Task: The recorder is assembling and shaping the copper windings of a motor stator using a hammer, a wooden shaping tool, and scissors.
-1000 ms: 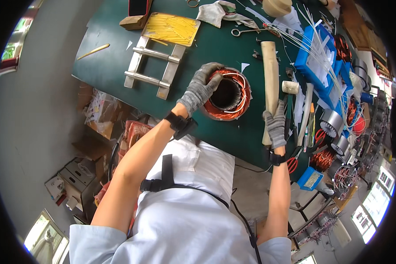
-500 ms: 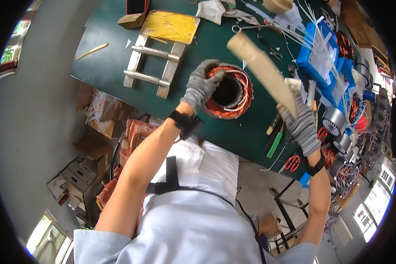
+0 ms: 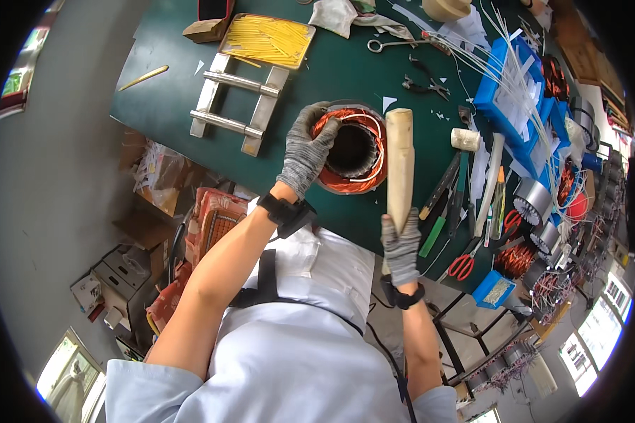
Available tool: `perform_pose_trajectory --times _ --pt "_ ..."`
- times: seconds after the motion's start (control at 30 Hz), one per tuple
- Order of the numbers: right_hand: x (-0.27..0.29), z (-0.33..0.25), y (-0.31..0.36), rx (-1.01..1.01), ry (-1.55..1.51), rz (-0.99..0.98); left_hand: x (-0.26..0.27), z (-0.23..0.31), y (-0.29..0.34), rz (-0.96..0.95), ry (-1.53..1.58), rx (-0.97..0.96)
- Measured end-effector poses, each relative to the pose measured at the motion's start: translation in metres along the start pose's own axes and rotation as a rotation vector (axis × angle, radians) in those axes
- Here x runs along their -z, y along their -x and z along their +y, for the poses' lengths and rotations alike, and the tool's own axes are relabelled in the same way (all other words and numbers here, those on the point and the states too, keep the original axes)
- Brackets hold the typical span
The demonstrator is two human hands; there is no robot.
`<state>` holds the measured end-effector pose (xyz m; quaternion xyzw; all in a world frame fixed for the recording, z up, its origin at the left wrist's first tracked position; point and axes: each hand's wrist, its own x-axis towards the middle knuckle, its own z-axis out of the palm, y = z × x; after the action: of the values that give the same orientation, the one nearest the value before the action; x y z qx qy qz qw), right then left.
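A motor stator (image 3: 347, 185) with orange-red windings and a white cord laid around its top stands on the green bench. My left hand (image 3: 308, 149), in a grey knit glove, grips the stator's left rim, thumb over the windings. My right hand (image 3: 402, 252), gloved alike, is closed round the lower end of a pale wooden beater (image 3: 400, 162). The beater points away from me, just right of the stator. Whether its side touches the stator I cannot tell.
A metal frame with two bars (image 3: 241, 84) and a tray of yellow strips (image 3: 268, 39) lie to the left. Right of the beater are a white-headed mallet (image 3: 465, 139), a green-handled tool (image 3: 432, 236), red-handled scissors (image 3: 461, 266) and blue bins (image 3: 492, 92). Pliers (image 3: 426, 86) lie farther back.
My right hand has swung the beater leftward and nearer to me, from a slant to nearly straight beside the stator. My left hand keeps its hold on the stator.
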<state>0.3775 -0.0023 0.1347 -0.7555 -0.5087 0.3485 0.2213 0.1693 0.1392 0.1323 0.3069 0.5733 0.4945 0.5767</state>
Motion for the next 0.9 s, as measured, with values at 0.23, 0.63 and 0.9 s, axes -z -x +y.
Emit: perform_pose_trajectory --times 0.23,0.63,0.9 --pt "0.061 -0.030 -0.055 -0.377 -0.363 -0.535 0.006 0.016 -0.033 -0.335 -0.156 0.069" --pt "0.090 -0.040 -0.147 -0.147 -0.149 -0.664 0.007 0.020 -0.048 -0.415 -0.202 0.204" --pt "0.029 0.022 -0.191 0.257 0.325 -0.060 0.011 0.000 -0.076 -0.671 -0.221 0.213"
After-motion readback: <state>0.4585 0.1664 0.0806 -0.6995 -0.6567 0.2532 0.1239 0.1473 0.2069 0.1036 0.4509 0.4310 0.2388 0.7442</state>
